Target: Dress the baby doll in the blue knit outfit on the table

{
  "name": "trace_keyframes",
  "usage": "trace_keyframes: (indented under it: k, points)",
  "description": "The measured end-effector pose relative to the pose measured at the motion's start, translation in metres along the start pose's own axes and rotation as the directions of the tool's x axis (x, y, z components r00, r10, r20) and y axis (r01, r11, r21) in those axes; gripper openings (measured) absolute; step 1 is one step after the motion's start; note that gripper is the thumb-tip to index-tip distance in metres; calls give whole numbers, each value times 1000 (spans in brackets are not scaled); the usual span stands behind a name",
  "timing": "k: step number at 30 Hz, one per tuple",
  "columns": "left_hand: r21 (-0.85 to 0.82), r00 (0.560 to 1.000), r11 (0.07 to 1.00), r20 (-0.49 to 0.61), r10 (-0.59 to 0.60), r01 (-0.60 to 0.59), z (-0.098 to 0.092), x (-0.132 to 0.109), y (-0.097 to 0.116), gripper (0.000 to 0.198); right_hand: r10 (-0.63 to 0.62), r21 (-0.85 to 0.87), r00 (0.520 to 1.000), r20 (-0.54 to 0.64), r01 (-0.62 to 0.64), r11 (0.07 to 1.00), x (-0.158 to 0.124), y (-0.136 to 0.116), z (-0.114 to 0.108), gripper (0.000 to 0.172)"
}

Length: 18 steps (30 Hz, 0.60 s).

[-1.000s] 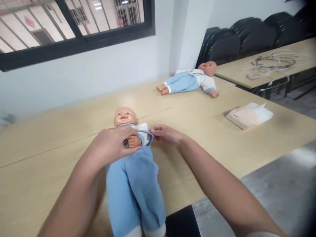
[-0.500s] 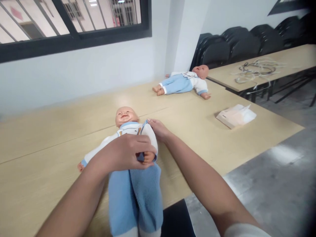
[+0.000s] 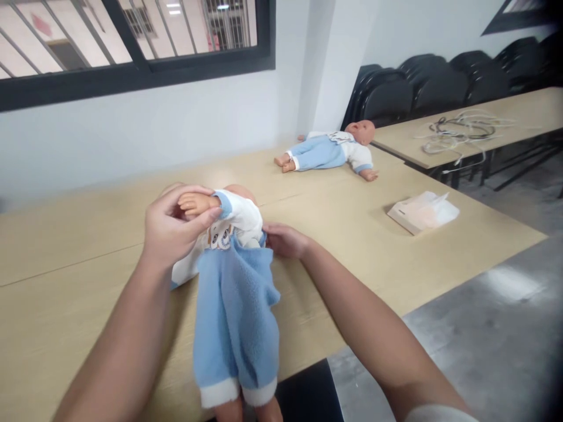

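A baby doll (image 3: 235, 305) in a white shirt (image 3: 240, 214) with blue trim and blue fleece trousers (image 3: 237, 293) lies on its back, its feet towards me. My left hand (image 3: 169, 223) is closed around the doll's raised hand (image 3: 197, 203), holding that arm bent across the chest and in front of the face. On the doll's other side, my right hand (image 3: 284, 239) grips the blue-edged part of the shirt, its fingertips partly hidden by the cloth. Most of the doll's head (image 3: 240, 189) is hidden behind the raised arm.
A second doll (image 3: 325, 149) in like clothes lies at the table's far end. An open tissue pack (image 3: 422, 212) rests to the right on the wooden table (image 3: 88, 316). Coiled cables (image 3: 461, 129) lie on another table, with stacked black chairs (image 3: 389, 97) behind.
My left hand has lifted the doll's arm from its waist up and across to the left, over its face. My right hand has moved slightly down along the doll's side, still at the shirt.
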<state>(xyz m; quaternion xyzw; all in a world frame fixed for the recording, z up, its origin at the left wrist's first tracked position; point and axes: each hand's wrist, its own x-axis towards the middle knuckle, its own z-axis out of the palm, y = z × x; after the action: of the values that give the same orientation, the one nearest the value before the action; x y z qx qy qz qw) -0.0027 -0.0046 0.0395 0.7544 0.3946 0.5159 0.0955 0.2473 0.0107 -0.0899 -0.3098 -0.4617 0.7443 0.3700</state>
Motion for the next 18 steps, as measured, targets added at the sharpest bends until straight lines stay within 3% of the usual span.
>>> trace_keyframes:
  k: [2, 3, 5, 7, 9, 10, 13, 14, 16, 18]
  points:
    - [-5, 1000, 1000, -1, -23, 23, -1, 0, 0, 25, 1, 22, 1000, 21, -1, 1000, 0, 2, -4, 40]
    - [-4, 1000, 1000, -1, -30, 30, -2, 0, 1, 26, -16, -19, 999, -31, 15, 1000, 1, 2, -5, 36]
    - [9, 1000, 1000, -5, -30, 30, -3, 0, 2, 26, -90, -209, 964, -249, 37, 977, 4, 1, -4, 28]
    - [22, 1000, 1000, -2, -12, 12, -4, 0, 4, 26, -242, -486, 836, -493, -34, 873, 6, 0, 0, 21]
    - [28, 1000, 1000, 9, 5, -5, -4, 0, 8, 25, -377, -673, 714, -590, -178, 718, 6, 0, 5, 19]
    - [33, 1000, 999, 18, 9, -10, -3, -1, 10, 25, -397, -719, 715, -576, -212, 662, 5, 1, 7, 18]
    - [58, 999, 998, 40, 16, -18, -1, -2, 16, 25, -302, -757, 884, -356, -84, 648, 1, 3, 9, 16]
    - [69, 999, 997, 47, 15, -18, 0, -3, 18, 25, -273, -747, 919, -286, -34, 664, 0, 4, 7, 16]
    - [92, 997, 996, 71, 4, -11, 3, -4, 21, 26, -260, -740, 921, -291, -45, 671, 0, 5, 4, 17]
    - [108, 994, 994, 107, -7, -4, 9, -7, 24, 27, -281, -737, 867, -412, -135, 662, 1, 1, 1, 21]
